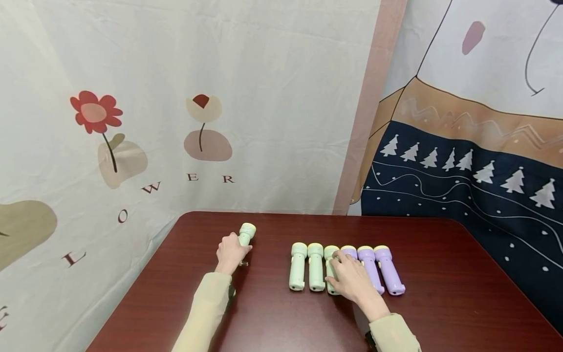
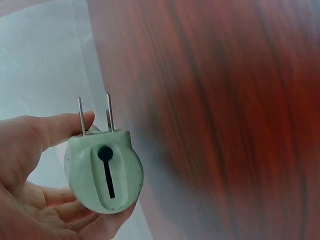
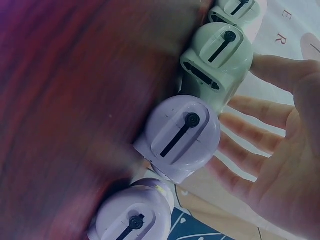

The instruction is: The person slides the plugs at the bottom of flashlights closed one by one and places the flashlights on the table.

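My left hand (image 1: 232, 252) grips a light green flashlight (image 1: 247, 233) above the left part of the table. In the left wrist view, two metal plug prongs (image 2: 110, 112) stand out from the side of its slotted end cap (image 2: 107, 172). Fingers and thumb wrap its body. My right hand (image 1: 352, 278) lies over the middle of a flashlight row. In the right wrist view, its thumb touches a green flashlight (image 3: 220, 55), while the fairly straight fingers (image 3: 250, 127) reach along that one and a neighbouring purple flashlight (image 3: 185, 132). The hand partly hides both.
Two more green flashlights (image 1: 297, 266) stand left of the right hand, side by side. Two purple flashlights (image 1: 389, 271) lie on its right, slightly slanted. All rest on a dark red-brown table (image 1: 272, 318). Behind hangs a printed cloth (image 1: 281, 98).
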Motion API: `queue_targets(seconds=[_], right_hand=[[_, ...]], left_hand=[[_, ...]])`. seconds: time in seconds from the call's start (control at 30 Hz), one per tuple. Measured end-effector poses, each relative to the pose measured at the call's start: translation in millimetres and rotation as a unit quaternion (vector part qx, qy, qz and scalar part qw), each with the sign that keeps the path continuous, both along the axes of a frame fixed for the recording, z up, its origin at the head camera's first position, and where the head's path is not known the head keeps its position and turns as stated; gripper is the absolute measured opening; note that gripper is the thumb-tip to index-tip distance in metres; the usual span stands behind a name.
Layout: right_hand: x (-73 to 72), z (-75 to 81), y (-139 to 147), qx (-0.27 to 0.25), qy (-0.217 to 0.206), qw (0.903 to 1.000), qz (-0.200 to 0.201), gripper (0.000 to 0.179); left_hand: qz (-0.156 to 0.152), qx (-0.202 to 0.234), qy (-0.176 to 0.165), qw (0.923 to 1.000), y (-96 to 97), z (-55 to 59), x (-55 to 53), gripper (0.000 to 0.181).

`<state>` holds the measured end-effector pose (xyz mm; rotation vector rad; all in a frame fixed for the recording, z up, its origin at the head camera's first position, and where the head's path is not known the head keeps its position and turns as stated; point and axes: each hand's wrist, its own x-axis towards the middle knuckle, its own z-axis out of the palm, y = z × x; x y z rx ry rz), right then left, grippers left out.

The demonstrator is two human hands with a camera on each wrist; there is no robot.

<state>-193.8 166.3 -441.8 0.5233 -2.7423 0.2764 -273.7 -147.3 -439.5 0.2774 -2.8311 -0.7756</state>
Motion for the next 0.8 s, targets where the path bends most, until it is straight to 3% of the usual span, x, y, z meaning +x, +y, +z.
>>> queue_targets(seconds=[0.33, 0.8], right_hand=[[0.5, 1.0, -1, 0.005, 0.007, 1.0000, 0.001, 0.034], [2.3, 1.5, -3, -0.006, 0.026, 0.9994, 0.023, 0.035]], left_hand=[[-0.009, 0.014, 0.002, 0.9999, 24.5, 7.7, 12.3, 0.048], [-0.040, 0.057, 0.039, 0.9968, 58.2, 10.0, 25.5, 0.049]])
